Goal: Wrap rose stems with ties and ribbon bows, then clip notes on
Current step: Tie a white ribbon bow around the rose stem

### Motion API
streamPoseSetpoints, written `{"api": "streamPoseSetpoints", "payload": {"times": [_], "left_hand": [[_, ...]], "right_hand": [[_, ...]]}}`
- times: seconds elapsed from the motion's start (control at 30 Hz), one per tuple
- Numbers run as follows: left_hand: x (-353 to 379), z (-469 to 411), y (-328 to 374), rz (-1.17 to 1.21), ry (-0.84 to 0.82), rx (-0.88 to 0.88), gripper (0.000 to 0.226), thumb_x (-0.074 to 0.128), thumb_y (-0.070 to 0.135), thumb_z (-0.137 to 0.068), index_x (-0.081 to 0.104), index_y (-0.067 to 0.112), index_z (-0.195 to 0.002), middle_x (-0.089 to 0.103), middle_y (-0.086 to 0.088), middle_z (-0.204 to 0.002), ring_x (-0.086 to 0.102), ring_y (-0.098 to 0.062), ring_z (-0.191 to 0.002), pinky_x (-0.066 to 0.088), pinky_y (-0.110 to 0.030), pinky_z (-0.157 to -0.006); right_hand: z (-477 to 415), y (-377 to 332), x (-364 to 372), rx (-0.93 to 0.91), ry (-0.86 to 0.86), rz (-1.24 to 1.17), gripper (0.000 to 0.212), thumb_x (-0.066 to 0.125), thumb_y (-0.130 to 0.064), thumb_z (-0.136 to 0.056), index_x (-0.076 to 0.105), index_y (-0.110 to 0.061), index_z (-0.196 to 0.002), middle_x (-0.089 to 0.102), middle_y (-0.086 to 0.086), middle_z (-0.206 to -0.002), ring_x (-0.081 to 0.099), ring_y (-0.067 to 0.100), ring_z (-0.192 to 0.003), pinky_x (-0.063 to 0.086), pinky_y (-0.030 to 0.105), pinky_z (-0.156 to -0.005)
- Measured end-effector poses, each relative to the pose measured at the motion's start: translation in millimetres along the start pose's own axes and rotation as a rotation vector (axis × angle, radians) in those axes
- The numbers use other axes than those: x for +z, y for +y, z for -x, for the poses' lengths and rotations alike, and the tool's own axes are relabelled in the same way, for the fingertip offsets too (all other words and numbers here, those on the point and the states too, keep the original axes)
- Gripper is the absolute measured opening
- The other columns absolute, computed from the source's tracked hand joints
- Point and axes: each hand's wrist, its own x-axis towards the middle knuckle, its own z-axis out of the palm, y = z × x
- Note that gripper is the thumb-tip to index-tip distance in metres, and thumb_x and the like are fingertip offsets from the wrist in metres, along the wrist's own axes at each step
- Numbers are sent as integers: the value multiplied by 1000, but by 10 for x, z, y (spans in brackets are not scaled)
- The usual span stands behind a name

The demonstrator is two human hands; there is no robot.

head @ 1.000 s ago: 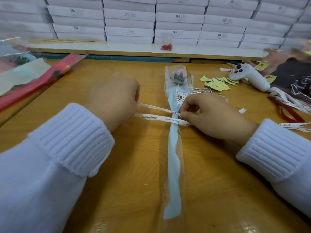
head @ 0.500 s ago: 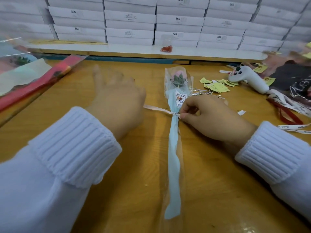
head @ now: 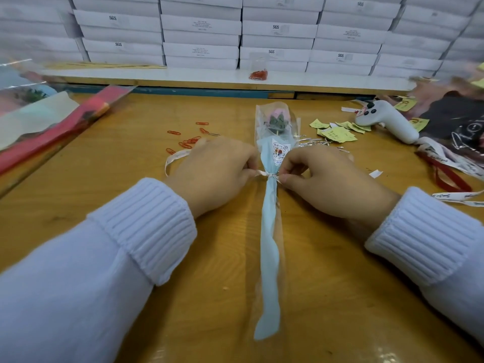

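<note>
The left hand [head: 217,171], spread a moment before, had closed in, its fingers pinching the ribbon [head: 262,173] left of the wrapped rose [head: 269,231], which lay mid-worktop [head: 183,297], bloom far. The right hand [head: 327,176] pinched the ribbon's right end.

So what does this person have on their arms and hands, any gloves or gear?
No gloves or gear: the left hand and right hand are bare, with no ring, watch or bracelet in view. Both arms are covered by a white knitted top. The left sleeve and right sleeve each end at the wrist in a thick ribbed cuff.
</note>
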Motion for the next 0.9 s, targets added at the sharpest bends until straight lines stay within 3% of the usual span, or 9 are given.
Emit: {"api": "streamPoseSetpoints", "payload": {"times": [0.1,0.2,0.3,0.43,0.53,0.6,0.67,0.77,0.9], "left_hand": [[-40,0,-4,7,-69,-41,21,49,42,-94,58,29,-80,51,13,-75,47,-6,-74,37,-32,-82],[-133,39,0,293,-208,-90,21,54,39,-92,61,32,-73,59,13,-77,54,-4,-76,39,-20,-65],[-154,81,10,621,-229,-138,15,61,37,-88,70,32,-78,69,13,-86,63,-3,-86,46,-19,-75],[-101,117,92,923,-74,-160,22,64,33,-85,74,25,-67,72,7,-96,64,-8,-99,50,-33,-91],[-72,126,150,956,-56,-124,22,60,30,-89,71,21,-73,72,-7,-84,67,-24,-80,56,-33,-78],[-57,127,172,962,-55,-104,13,59,21,-91,70,20,-84,71,5,-74,64,-8,-67,55,-22,-68],[-37,121,174,935,-42,-110,12,58,18,-92,69,20,-92,70,7,-75,62,-4,-69,55,-25,-72],[-32,128,174,908,-20,-130,15,57,17,-93,69,16,-100,69,4,-80,62,-5,-69,55,-30,-75],[-22,121,177,926,6,-168,17,57,10,-92,67,12,-106,70,1,-84,62,-3,-65,55,-29,-74]], "right_hand": [[-4,1,-3,11,8,-8,20,56,-32,-92,56,-32,-72,60,-15,-87,46,6,-86,23,35,-84],[-8,0,1,23,15,-11,21,56,-31,-92,56,-32,-71,61,-14,-86,46,6,-87,22,34,-83],[-6,-13,1,24,9,-16,22,56,-31,-92,55,-32,-70,62,-13,-85,48,8,-86,24,35,-83],[5,-26,-5,13,9,-28,22,55,-30,-92,54,-30,-70,63,-11,-81,50,8,-82,33,40,-90],[0,-16,-6,-5,3,-44,26,54,-30,-93,52,-30,-68,59,-11,-75,46,4,-71,35,41,-89],[-7,-14,-5,-18,-12,-68,27,55,-33,-93,52,-31,-66,55,-11,-70,44,3,-68,35,40,-85],[-18,-1,-10,-30,-32,-107,24,58,-37,-91,58,-29,-68,56,-10,-67,47,5,-68,36,39,-82],[-24,35,-40,-27,-55,-233,16,63,-34,-88,65,-23,-77,58,-7,-59,50,5,-54,43,27,-66],[-5,52,-83,-6,-73,-490,15,65,-30,-88,63,-17,-82,56,-7,-46,43,3,-37,35,13,-39]]}}
